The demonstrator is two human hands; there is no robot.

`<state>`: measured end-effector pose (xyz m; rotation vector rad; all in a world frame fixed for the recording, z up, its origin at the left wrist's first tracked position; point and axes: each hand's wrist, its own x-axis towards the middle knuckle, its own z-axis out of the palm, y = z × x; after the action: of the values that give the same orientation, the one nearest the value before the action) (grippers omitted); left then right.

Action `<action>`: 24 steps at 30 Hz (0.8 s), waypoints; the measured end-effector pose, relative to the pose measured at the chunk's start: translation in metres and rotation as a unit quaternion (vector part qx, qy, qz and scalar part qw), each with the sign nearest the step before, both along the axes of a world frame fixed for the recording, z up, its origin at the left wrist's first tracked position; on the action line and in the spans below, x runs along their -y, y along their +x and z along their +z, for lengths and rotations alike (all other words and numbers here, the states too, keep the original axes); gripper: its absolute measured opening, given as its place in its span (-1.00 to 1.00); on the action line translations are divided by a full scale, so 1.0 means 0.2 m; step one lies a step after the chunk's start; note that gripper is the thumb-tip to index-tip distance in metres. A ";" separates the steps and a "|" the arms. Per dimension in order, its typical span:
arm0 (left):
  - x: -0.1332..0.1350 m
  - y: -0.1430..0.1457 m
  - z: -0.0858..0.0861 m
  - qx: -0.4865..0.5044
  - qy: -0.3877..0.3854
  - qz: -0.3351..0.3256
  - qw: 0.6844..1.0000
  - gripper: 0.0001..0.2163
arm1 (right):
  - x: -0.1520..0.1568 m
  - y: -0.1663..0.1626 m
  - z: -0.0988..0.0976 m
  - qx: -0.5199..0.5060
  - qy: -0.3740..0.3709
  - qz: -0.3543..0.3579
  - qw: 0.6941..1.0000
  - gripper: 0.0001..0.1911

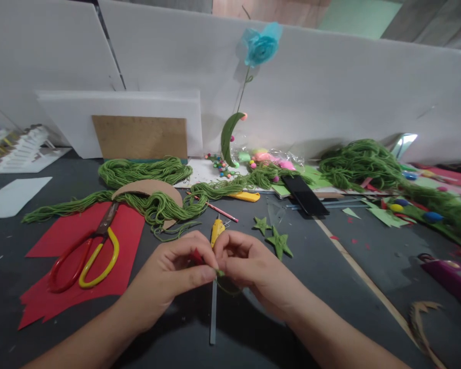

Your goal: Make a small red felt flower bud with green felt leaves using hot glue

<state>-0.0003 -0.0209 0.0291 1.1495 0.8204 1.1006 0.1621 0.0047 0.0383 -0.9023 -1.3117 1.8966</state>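
Note:
My left hand [180,269] and my right hand [249,261] meet at the middle of the table, fingertips almost touching. Between the left thumb and fingers is a small red piece [197,255], partly hidden by the fingers. Both hands pinch a strand of green yarn [220,273], and a thin loop hangs under the right one. Behind and beneath them lies a yellow glue gun [217,228], its clear glue stick [213,320] pointing toward me. Two green yarn-covered stars [279,243] lie just beyond my right hand.
Red-and-yellow-handled scissors [100,241] rest on red paper [126,246] at left. Green yarn [169,205] drapes over a cardboard crescent [149,188]. Farther back are a yellow cutter [246,196], a black phone [305,196], a green crescent with a blue flower [262,48] and more yarn [361,164].

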 end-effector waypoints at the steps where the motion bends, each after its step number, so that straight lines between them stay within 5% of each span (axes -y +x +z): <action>1: 0.00 0.00 -0.01 0.027 -0.028 0.000 0.999 -0.93 | 0.01 0.00 0.00 0.004 0.036 -0.015 0.999 -0.92; 7: 0.01 0.02 -0.02 0.161 -0.208 -0.041 0.964 -0.94 | 0.04 -0.02 0.01 0.075 0.197 -0.079 0.974 -0.93; 14: 0.00 0.01 -0.03 0.198 -0.248 -0.087 0.944 -0.89 | 0.04 0.00 0.01 0.165 0.386 -0.081 0.904 -0.91; 18: 0.01 0.03 -0.03 0.140 -0.221 -0.054 0.964 -0.90 | 0.03 0.00 0.01 0.187 0.352 -0.111 0.910 -0.92; 24: 0.02 0.04 -0.03 0.043 -0.115 0.027 0.992 -0.87 | 0.02 -0.02 -0.01 0.170 0.163 -0.115 0.965 -0.91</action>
<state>0.0067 -0.0242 0.0237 0.8863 0.8898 1.0611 0.1573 0.0015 0.0363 -1.1806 -1.5831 1.3366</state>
